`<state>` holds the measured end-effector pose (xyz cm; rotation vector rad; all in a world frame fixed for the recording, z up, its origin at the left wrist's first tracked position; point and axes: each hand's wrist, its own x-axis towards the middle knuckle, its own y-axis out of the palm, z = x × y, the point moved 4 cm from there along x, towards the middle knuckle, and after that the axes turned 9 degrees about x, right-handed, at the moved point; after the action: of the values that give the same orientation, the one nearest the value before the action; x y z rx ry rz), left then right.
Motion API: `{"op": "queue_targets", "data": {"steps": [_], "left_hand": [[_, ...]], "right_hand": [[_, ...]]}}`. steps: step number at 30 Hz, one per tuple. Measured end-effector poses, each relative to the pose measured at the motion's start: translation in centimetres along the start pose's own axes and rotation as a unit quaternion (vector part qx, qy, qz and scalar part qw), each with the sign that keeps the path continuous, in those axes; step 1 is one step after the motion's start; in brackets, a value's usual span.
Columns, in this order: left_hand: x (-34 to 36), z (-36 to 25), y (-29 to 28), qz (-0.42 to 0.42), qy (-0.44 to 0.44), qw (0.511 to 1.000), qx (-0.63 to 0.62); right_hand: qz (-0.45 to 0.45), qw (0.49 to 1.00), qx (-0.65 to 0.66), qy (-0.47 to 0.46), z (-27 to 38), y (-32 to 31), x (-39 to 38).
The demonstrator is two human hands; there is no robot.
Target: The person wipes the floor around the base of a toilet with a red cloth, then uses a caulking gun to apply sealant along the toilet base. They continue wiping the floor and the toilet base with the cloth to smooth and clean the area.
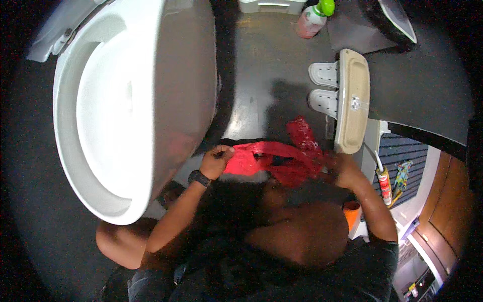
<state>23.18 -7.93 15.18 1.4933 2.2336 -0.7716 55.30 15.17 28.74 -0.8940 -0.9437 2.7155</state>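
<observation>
A wet red cloth [289,156] with white suds on it stretches between my hands above the dark floor. My left hand [217,157], with a dark watch on its wrist, pinches the cloth's left end between thumb and fingers. At the bunched right end, my right hand [344,172] is closed on the cloth, its fingers partly blurred and in shadow. One sudsy flap points away from me near the right hand. A dark gap shows in the middle of the cloth.
A white toilet [146,211] stands close on my left. To the right are white slippers [323,103] against a beige plastic piece [354,126], an orange object [351,214] and a sealant tube [384,186]. A green-topped bottle [313,21] stands farther off beside a grey bin [362,25].
</observation>
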Motion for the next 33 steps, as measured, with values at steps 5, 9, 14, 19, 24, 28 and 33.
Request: {"op": "queue_targets", "data": {"steps": [5,9,14,19,24,28,33], "left_hand": [[0.6,-1.1,1.5,0.053,-0.055,0.973,-0.216],[-0.8,-2.9,1.9,0.055,-0.134,0.955,-0.257],[-1.1,-4.5,1.6,0.068,-0.068,0.971,-0.221],[-1.0,-3.4,2.1,0.06,-0.109,0.955,-0.268],[-1.5,-1.9,1.2,0.044,-0.136,0.984,-0.111],[-1.0,-1.1,1.7,0.072,-0.039,0.995,0.065],[-1.7,-0.2,2.1,0.02,0.003,0.993,0.116]], "right_hand": [[0.023,0.941,0.336,-0.015,2.1,6.8,4.0],[0.012,0.854,0.519,0.045,3.8,12.6,7.7],[0.009,0.694,0.71,0.119,4.2,14.6,9.3],[0.01,0.425,0.886,0.184,3.8,15.2,9.0],[-0.085,0.36,0.915,0.159,3.6,16.4,9.8],[-0.156,0.43,0.876,0.15,1.7,16.9,9.4],[-0.277,0.906,0.28,0.154,0.8,15.1,7.8]]}}
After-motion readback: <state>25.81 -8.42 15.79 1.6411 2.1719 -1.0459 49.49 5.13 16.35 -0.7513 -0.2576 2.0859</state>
